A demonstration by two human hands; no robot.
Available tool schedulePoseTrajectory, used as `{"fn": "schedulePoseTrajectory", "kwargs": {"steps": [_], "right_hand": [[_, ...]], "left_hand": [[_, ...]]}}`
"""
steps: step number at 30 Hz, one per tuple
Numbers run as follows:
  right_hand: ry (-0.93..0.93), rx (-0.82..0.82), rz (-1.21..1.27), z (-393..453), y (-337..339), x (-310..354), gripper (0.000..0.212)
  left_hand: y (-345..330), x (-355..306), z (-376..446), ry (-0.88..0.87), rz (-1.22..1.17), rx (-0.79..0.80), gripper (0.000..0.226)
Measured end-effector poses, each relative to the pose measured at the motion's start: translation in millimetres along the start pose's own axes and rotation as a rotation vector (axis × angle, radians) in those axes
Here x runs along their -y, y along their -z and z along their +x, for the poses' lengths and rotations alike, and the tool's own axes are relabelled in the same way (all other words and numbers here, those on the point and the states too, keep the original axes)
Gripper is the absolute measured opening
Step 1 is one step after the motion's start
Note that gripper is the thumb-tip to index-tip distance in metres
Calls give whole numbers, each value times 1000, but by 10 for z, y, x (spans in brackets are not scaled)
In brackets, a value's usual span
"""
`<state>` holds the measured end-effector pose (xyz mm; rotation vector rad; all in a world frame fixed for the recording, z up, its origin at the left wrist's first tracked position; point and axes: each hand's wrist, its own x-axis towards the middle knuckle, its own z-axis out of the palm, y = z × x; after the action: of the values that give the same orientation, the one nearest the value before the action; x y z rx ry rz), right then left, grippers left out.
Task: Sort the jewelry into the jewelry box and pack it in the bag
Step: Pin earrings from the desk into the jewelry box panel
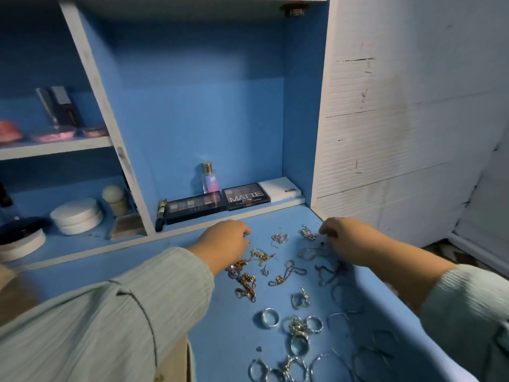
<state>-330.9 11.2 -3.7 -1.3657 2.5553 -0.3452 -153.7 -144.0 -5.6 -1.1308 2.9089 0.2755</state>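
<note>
Your right hand (345,238) was nearer the small silver chain (307,233), which lay just left of its curled fingertips. Your left hand (225,241) was curled over the gold chains (245,282); whether either pinched anything, I cannot tell. No jewelry box showed.

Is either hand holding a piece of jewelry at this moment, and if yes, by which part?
It cannot be told. The left hand and right hand rest curled over the scattered jewelry on the blue surface; their fingertips are hidden.
</note>
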Motion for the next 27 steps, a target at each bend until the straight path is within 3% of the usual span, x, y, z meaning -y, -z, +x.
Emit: {"fn": "schedulePoseTrajectory", "kwargs": {"steps": [8,14,27], "right_hand": [[68,16,-3,91,73,-147,32],[137,-8,-29,102,31,-125,27],[97,-34,-157,137,-28,-49,9]], "left_hand": [[47,-46,88,-25,118,23,23],[-43,21,75,-81,55,-62,17],[-40,-41,75,-76,181,-76,20]]}}
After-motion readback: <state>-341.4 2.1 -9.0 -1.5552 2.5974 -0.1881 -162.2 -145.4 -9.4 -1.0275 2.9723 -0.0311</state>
